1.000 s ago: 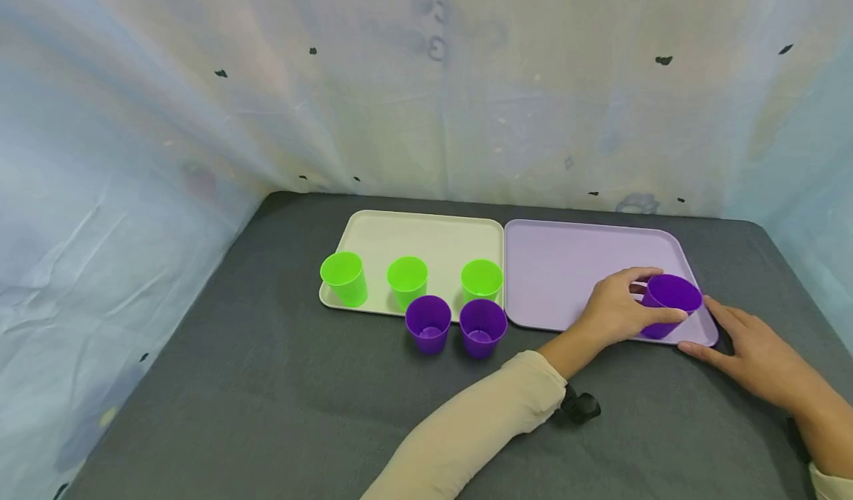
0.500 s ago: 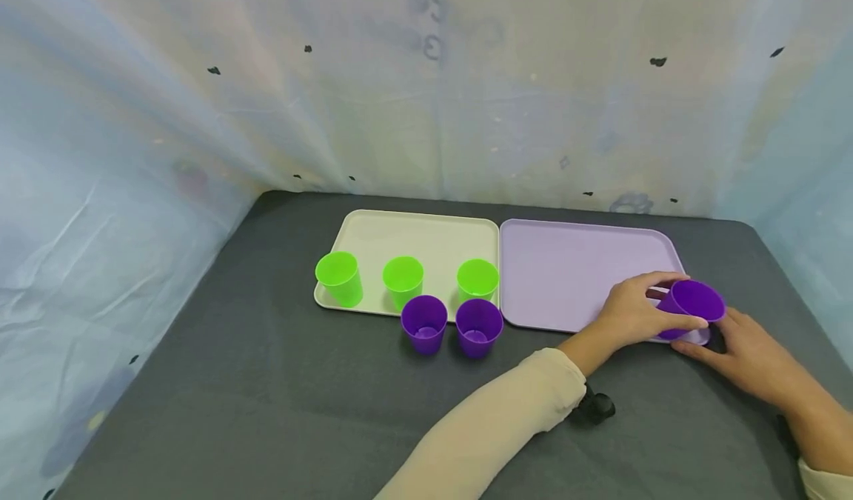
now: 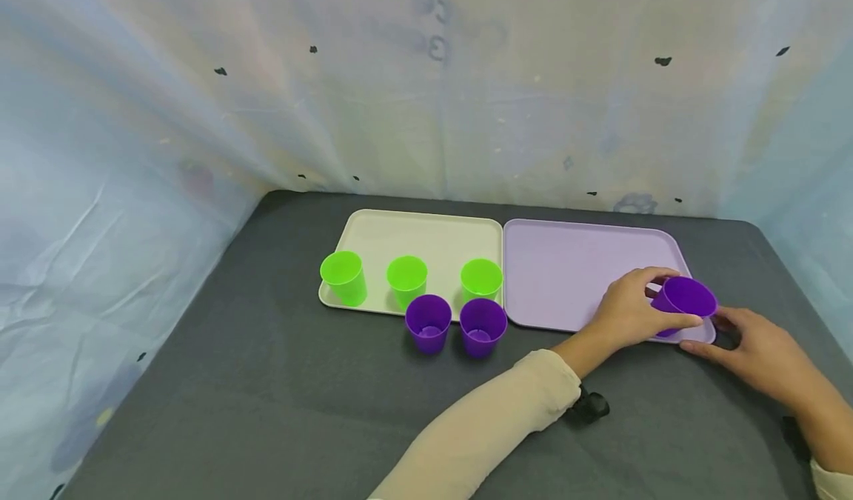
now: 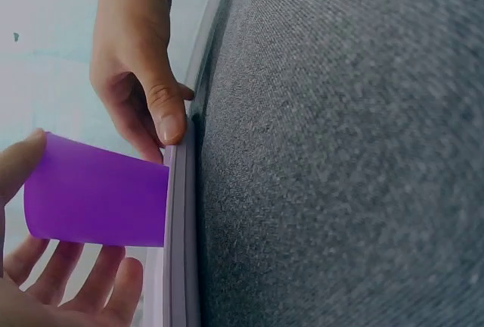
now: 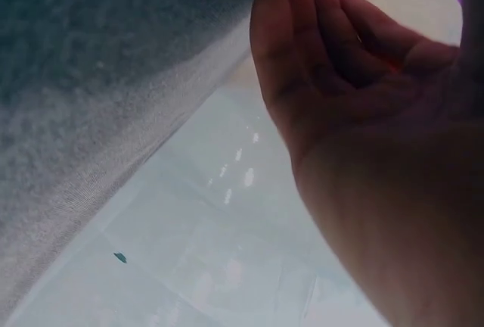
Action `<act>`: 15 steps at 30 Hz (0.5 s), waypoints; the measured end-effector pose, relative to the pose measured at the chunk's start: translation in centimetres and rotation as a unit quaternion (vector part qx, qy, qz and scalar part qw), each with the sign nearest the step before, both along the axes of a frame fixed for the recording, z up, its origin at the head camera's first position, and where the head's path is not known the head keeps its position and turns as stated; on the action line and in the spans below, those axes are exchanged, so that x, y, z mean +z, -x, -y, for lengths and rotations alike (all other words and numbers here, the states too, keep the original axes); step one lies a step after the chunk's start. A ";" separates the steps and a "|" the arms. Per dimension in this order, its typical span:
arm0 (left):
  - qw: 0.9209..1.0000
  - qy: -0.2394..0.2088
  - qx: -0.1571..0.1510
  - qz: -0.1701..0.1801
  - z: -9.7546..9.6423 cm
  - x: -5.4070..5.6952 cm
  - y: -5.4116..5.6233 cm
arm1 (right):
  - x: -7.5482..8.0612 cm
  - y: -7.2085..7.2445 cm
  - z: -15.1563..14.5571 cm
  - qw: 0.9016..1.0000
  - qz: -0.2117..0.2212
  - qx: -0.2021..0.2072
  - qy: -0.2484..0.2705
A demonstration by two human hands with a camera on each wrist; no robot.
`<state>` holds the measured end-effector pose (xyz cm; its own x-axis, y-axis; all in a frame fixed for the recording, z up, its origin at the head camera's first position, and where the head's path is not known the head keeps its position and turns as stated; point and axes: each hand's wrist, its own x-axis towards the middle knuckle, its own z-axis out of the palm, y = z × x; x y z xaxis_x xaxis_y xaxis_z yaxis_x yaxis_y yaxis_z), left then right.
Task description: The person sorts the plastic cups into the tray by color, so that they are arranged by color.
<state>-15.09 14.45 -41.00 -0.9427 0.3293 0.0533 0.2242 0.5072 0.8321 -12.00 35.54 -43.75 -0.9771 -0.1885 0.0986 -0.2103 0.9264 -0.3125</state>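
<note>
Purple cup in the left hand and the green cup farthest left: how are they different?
The held cup is purple; the far-left cup is bright green. The left hand grips the held cup; no hand touches the far-left cup. Both have open tops and narrower bottoms.

Sheeted-off tabletop station, looks like a small recording booth; wider room can't be told. Pale printed sheet (image 3: 480, 107) hangs beyond the left hand (image 3: 623, 309)'s grip on a purple cup (image 3: 686, 295); side sheeting (image 3: 100, 278) well left of the grip, more near right. Dark grey cloth (image 3: 266, 411) covers the table around it. 2 plain trays: lilac tray (image 3: 566, 263) under the grip, cream tray (image 3: 426, 233) left. Black device (image 3: 589, 407) at the wrist.
</note>
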 end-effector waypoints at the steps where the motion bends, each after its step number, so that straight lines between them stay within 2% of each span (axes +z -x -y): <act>1: 1.000 0.002 0.001 0.000 0.0 0.0 -0.1 | 0.1 -0.1 0.0 1.000 0.005 -0.009 -0.004; 8: 1.000 0.012 -0.003 -0.003 0.3 0.1 -0.3 | 0.1 -0.7 0.0 0.999 -0.001 -0.033 -0.029; 12: 0.997 0.073 -0.011 -0.032 1.2 0.5 -0.5 | 0.1 -1.0 0.1 0.999 -0.005 -0.032 -0.028; 15: 0.990 0.125 -0.025 -0.059 2.6 1.6 -1.2 | 0.2 -1.2 0.0 0.999 -0.008 -0.034 -0.029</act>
